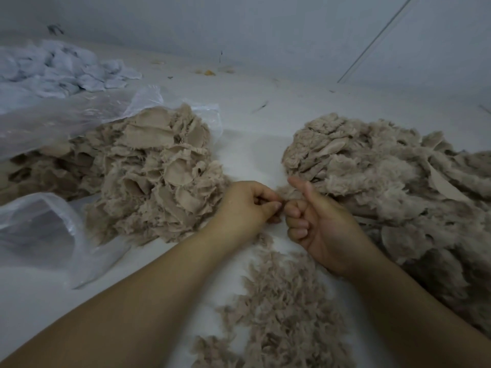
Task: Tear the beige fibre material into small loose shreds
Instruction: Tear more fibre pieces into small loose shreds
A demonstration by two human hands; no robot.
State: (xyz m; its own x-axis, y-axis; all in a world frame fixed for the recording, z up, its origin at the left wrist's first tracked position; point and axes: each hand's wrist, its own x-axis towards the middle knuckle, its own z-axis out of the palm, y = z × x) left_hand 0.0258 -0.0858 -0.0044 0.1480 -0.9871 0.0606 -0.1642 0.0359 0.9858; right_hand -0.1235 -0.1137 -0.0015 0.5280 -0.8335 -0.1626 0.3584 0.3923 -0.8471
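both hands, left hand point(245, 205) and right hand point(316, 224), pinching one beige fibre scrap point(283, 205) between them

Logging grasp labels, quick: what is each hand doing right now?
Left hand: fingers curled, pinching a small beige fibre scrap.
Right hand: fingers curled, thumb up, gripping the same scrap.

We saw a white counter point(252, 120) running back to a pale wall point(265, 27). At the far left lay a heap of pale blue-grey fabric scraps point(61, 67). A clear plastic bag point(66, 115) sprawled at the left, and a second clear plastic bag point(39, 229) lay crumpled nearer to us. Small yellowish bits point(210, 73) were scattered near the wall's foot.
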